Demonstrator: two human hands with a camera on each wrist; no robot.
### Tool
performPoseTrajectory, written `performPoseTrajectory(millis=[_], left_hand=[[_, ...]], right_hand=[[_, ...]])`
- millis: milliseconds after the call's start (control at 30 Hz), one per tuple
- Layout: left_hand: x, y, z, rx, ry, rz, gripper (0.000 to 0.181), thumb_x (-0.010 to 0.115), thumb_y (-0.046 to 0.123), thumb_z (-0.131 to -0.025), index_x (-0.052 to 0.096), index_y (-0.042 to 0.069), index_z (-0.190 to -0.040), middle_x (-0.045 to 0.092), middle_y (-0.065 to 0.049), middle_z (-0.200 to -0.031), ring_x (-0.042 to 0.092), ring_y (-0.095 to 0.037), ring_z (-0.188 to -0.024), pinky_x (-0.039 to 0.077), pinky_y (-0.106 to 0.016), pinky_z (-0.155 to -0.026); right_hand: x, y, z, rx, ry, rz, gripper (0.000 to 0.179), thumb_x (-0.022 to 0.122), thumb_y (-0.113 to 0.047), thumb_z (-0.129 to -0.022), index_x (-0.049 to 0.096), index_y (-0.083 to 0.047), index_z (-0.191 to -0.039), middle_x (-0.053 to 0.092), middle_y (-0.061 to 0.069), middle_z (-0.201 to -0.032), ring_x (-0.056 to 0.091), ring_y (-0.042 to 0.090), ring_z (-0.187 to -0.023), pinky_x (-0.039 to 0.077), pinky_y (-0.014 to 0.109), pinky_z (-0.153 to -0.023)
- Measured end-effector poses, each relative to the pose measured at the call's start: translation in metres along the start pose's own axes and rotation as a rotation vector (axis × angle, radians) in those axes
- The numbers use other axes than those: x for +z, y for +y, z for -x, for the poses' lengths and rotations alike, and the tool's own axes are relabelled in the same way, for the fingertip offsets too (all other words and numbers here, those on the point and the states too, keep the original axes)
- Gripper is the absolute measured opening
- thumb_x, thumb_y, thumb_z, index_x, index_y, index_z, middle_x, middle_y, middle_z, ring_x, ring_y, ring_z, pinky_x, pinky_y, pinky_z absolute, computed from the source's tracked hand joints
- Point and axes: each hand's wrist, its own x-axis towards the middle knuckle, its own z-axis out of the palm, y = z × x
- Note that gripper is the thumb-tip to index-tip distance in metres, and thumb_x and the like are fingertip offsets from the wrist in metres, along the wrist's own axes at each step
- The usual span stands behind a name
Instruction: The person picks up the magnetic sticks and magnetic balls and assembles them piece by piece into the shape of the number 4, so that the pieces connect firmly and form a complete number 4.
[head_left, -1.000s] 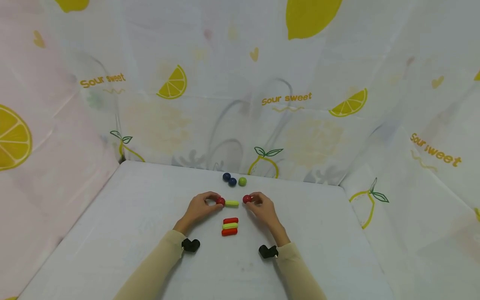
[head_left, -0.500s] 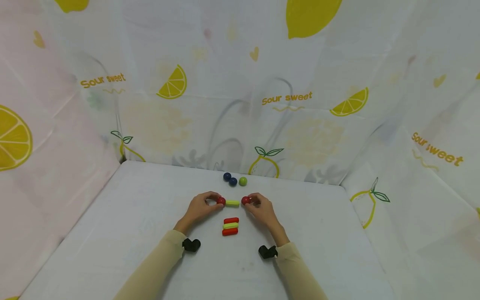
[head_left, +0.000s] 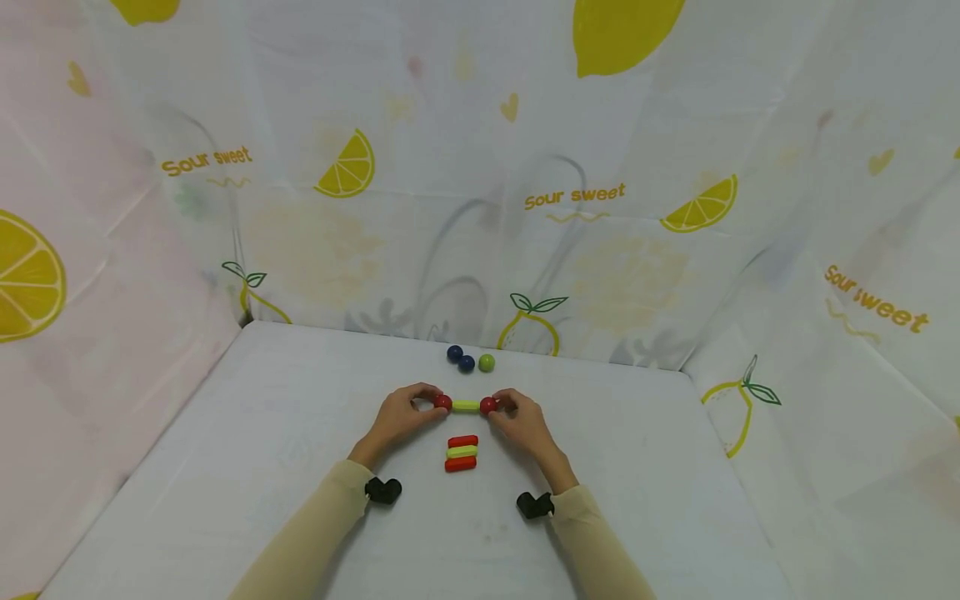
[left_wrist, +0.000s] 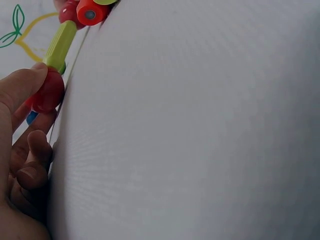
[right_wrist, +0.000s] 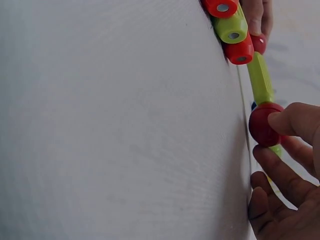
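Note:
My left hand point(head_left: 401, 421) pinches a red ball point(left_wrist: 49, 91) between thumb and fingers, at the left end of a yellow-green rod point(head_left: 466, 407). On the rod's other end sits a second red ball point(right_wrist: 265, 124), which my right hand point(head_left: 525, 423) pinches. Rod and balls form one straight line across the table in the head view. Nearer to me lie two red rods point(head_left: 461, 464) with a yellow-green rod point(head_left: 461, 452) between them, side by side. Metal discs show in their ends in the right wrist view.
Two dark blue balls point(head_left: 466, 363) and a green ball point(head_left: 487, 362) sit beyond the hands, near the back edge of the white table point(head_left: 315, 358). A lemon-print cloth point(head_left: 450, 250) rises behind and at both sides.
My right hand has moved left and slightly nearer with its red ball, closing the gap to the rod's right end. The left hand has stayed almost still.

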Motion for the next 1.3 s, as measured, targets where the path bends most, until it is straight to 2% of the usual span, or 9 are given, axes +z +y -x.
performPoseTrajectory(millis=[433,733,1000,1300], left_hand=[[-0.0014,0.0036,0.0012,-0.007,0.004,0.0,0.034,0.082,0.035,-0.088,0.075,0.017,-0.115,0.075,0.001,-0.108,0.061,-0.019,-0.102,0.049,-0.034,-0.086],[-0.0004,0.0022,0.0013,-0.004,0.015,-0.004,0.034,0.082,0.036,-0.088,0.075,0.017,-0.115,0.075,0.001,-0.108,0.062,-0.019,-0.103,0.049,-0.034,-0.087],[0.0017,0.0018,-0.0006,0.001,0.008,-0.019,0.036,0.082,0.036,-0.088,0.074,0.017,-0.117,0.075,0.001,-0.11,0.062,-0.018,-0.101,0.048,-0.03,-0.084],[-0.0002,0.0025,0.0002,-0.008,0.002,-0.02,0.036,0.082,0.035,-0.088,0.074,0.017,-0.117,0.075,0.0,-0.113,0.061,-0.018,-0.102,0.048,-0.032,-0.084]], right_hand=[[0.003,0.0015,-0.0001,0.034,0.006,-0.01,0.025,0.072,-0.015,-0.094,0.068,-0.008,-0.117,0.072,0.01,-0.112,0.063,0.027,-0.108,0.051,0.048,-0.099],[0.0041,0.0038,-0.0006,0.018,0.008,-0.011,0.024,0.073,-0.015,-0.094,0.068,-0.007,-0.116,0.073,0.01,-0.112,0.064,0.027,-0.108,0.05,0.049,-0.099],[0.0029,0.0055,0.0008,0.025,0.012,-0.041,0.025,0.074,-0.014,-0.093,0.069,-0.008,-0.117,0.073,0.009,-0.112,0.065,0.026,-0.108,0.05,0.048,-0.099],[0.0056,0.0051,0.0009,0.044,0.01,-0.07,0.025,0.072,-0.015,-0.094,0.068,-0.008,-0.118,0.072,0.009,-0.113,0.063,0.026,-0.109,0.049,0.048,-0.102]])
